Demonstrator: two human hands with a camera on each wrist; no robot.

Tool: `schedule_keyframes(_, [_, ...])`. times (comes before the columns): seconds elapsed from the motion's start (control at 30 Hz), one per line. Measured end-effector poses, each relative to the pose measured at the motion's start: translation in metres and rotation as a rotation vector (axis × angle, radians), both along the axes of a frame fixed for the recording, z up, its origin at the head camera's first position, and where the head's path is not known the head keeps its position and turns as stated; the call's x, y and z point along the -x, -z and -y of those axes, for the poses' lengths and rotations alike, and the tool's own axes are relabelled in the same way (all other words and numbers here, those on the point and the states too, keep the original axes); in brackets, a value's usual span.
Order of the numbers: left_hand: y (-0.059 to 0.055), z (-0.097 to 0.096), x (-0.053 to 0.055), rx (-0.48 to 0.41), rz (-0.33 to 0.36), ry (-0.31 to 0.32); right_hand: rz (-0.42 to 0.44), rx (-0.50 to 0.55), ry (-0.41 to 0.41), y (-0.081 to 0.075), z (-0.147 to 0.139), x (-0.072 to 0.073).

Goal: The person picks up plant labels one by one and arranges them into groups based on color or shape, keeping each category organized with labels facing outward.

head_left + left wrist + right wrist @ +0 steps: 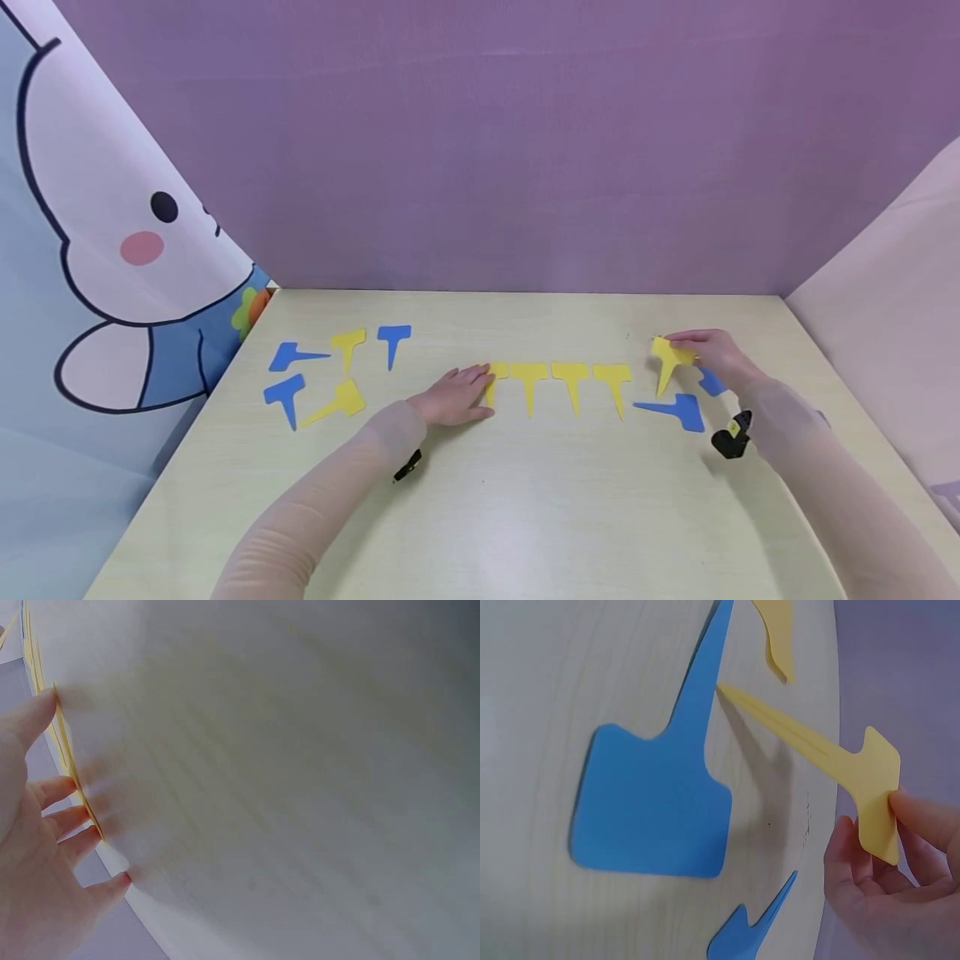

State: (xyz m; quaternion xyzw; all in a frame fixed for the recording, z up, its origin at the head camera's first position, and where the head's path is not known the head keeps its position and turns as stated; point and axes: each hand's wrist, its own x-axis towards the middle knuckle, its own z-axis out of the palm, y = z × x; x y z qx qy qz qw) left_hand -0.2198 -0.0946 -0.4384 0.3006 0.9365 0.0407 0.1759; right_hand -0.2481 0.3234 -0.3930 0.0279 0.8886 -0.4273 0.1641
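My right hand point(712, 354) pinches a yellow T-shaped plant label point(875, 784) by its wide head, thumb on one face. The label is lifted at the right side of the table, its pointed stem hanging down. My left hand point(453, 396) lies with fingers spread on the leftmost yellow label point(491, 393) of a row, covering part of it. Three more yellow labels, the nearest of them point(529, 375), continue the row rightward, stems toward me. Under the right hand lie a blue label point(656, 795) and a second blue label point(739, 934), partly hidden in the head view.
On the left of the pale wooden table point(495, 517) lie three blue labels, one of them here point(393, 335), and two yellow ones, one of them here point(348, 343), pointing different ways. A purple backdrop point(480, 150) rises behind the far edge, with a cartoon-printed cloth point(97, 275) at left.
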Motion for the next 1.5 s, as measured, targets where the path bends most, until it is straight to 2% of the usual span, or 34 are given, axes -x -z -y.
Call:
schedule_keyframes(0.13, [0.0,0.0,0.0,0.001,-0.003,-0.001,0.02,-0.02,0.009,0.003,0.003,0.003])
schedule_keyframes(0.47, [0.001,0.0,0.001,-0.008,0.0,0.002,0.064,-0.007,-0.038,0.009,0.005,0.005])
schedule_keyframes(0.7, [0.002,0.0,0.002,-0.014,0.004,0.0,0.038,-0.051,-0.084,0.012,0.008,0.006])
schedule_keyframes(0.9, [0.0,0.001,0.002,-0.037,0.026,-0.001,0.038,-0.101,-0.085,0.017,0.01,0.007])
schedule_keyframes(1.13, [0.003,0.0,0.002,-0.008,-0.004,0.006,0.03,-0.151,-0.097,0.023,0.012,0.007])
schedule_keyframes(1.3, [0.003,0.0,0.002,-0.004,-0.014,0.01,0.025,-0.149,-0.092,0.024,0.012,0.006])
schedule_keyframes(1.5, [0.004,0.0,0.002,0.009,-0.009,0.004,-0.023,-0.127,-0.114,0.027,0.013,0.003])
